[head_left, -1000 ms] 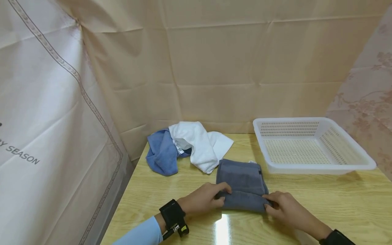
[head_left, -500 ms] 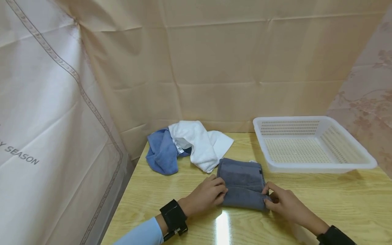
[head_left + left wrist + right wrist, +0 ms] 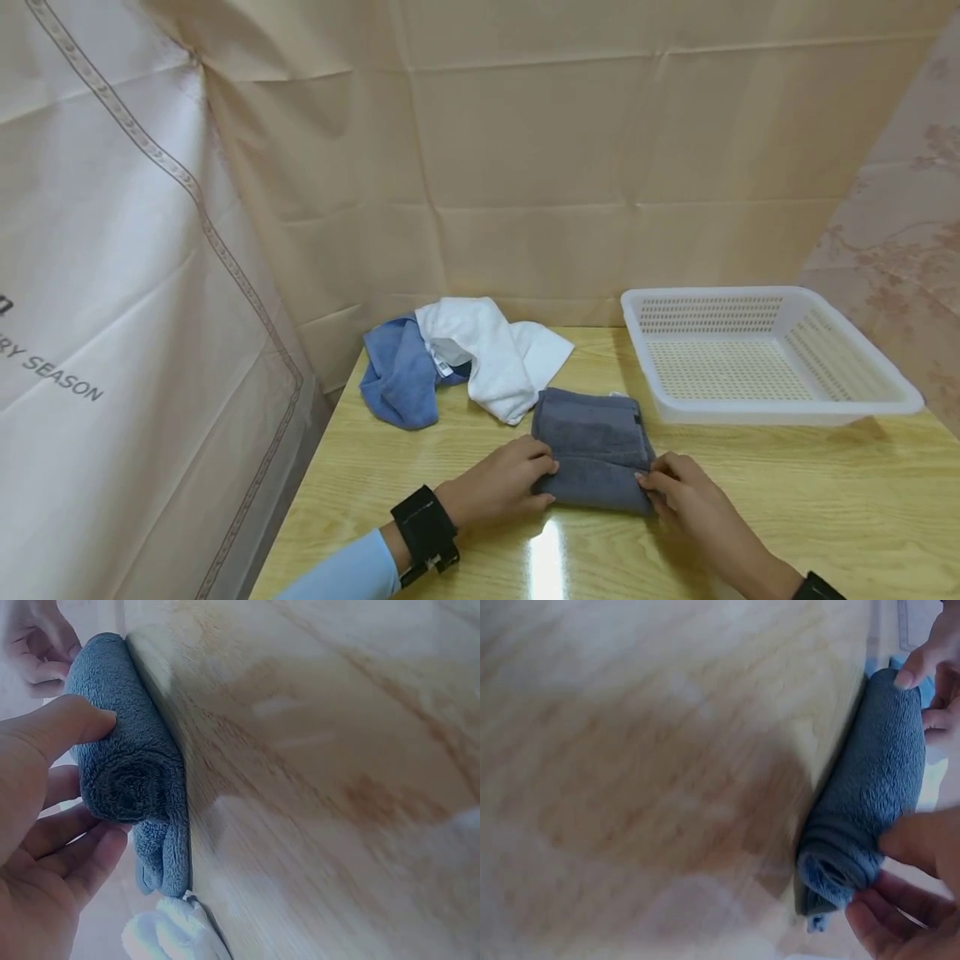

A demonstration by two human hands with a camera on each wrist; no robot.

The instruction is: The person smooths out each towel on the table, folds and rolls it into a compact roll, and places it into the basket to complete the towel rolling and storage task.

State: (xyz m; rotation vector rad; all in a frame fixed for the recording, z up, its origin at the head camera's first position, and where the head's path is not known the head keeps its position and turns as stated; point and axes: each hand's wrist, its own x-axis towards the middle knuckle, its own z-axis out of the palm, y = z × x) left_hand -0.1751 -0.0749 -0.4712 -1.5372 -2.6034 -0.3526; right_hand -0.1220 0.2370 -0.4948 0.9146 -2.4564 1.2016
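Observation:
A grey-blue towel (image 3: 588, 427) lies in front of me, its near part rolled up and its far part flat. My left hand (image 3: 501, 481) holds the left end of the roll. In the left wrist view the thumb presses on top of the towel roll (image 3: 146, 739), with fingers curled under its spiral end. At the other end my right hand (image 3: 696, 510) pinches the roll. The right wrist view shows the thumb on the towel's side (image 3: 877, 761) and fingertips beneath its coiled end.
Behind the towel to the left lie a crumpled white towel (image 3: 491, 358) and a blue cloth (image 3: 401, 375). A white plastic basket (image 3: 780, 408) stands at the back right of the wooden table (image 3: 787, 492). Fabric sheets (image 3: 525, 150) hang around the table.
My left fingers have shifted from over the roll to its left end. The right hand has changed its hold at the right end. The roll has moved slightly away from me.

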